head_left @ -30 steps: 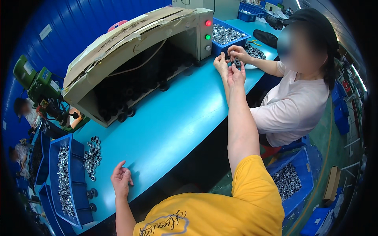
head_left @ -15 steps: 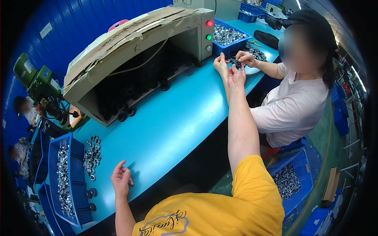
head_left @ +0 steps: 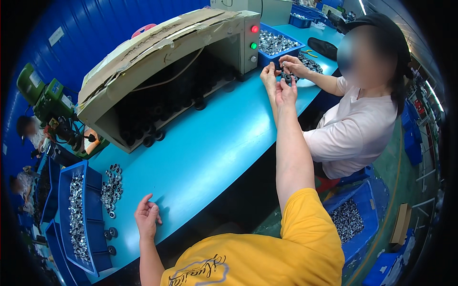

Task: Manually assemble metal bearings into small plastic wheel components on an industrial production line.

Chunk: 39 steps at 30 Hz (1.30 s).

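My right hand (head_left: 286, 95) reaches out to the far right, its fingers closed on a small black wheel-like part (head_left: 286, 76). A co-worker's hands are right beside it: one hand (head_left: 270, 76) is at its left. The other (head_left: 294, 66) is raised just above the part, pinching something small and pale that I cannot make out. My left hand (head_left: 148, 217) hovers by the near edge of the turquoise table (head_left: 200, 164), fingers apart and holding nothing. To its left lie several loose shiny metal parts (head_left: 112, 188).
A long blue bin (head_left: 86, 183) of metal parts stands at the left. A cardboard-topped machine (head_left: 167, 45) with black round parts in its dark opening fills the back. Another blue bin (head_left: 281, 57) stands beyond the hands. At the right sits the co-worker (head_left: 355, 119); a blue crate (head_left: 372, 205) is below.
The co-worker's raised hand has lifted off the black part, up and slightly left. My right hand still holds the part; my left hand has not moved.
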Each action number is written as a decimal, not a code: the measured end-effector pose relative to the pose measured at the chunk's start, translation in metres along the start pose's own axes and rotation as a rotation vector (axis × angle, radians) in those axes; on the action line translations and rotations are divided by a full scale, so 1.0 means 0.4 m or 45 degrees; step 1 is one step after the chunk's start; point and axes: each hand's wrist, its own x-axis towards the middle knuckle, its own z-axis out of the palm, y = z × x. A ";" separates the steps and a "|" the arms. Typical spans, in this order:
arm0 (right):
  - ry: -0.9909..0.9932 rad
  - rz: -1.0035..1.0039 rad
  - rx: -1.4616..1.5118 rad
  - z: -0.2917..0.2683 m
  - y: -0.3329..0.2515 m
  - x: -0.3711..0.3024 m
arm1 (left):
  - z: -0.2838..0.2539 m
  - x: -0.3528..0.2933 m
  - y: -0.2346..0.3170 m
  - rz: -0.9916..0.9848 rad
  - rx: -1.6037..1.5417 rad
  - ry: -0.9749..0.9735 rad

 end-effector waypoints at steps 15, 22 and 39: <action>-0.041 -0.017 -0.054 0.003 -0.003 -0.026 | 0.000 -0.004 0.011 0.014 -0.021 -0.021; -0.091 -0.040 -0.079 -0.004 0.000 -0.027 | -0.004 -0.002 0.009 0.010 -0.041 -0.039; -0.092 -0.081 -0.064 0.005 0.001 -0.020 | -0.006 0.002 0.005 -0.003 -0.037 -0.030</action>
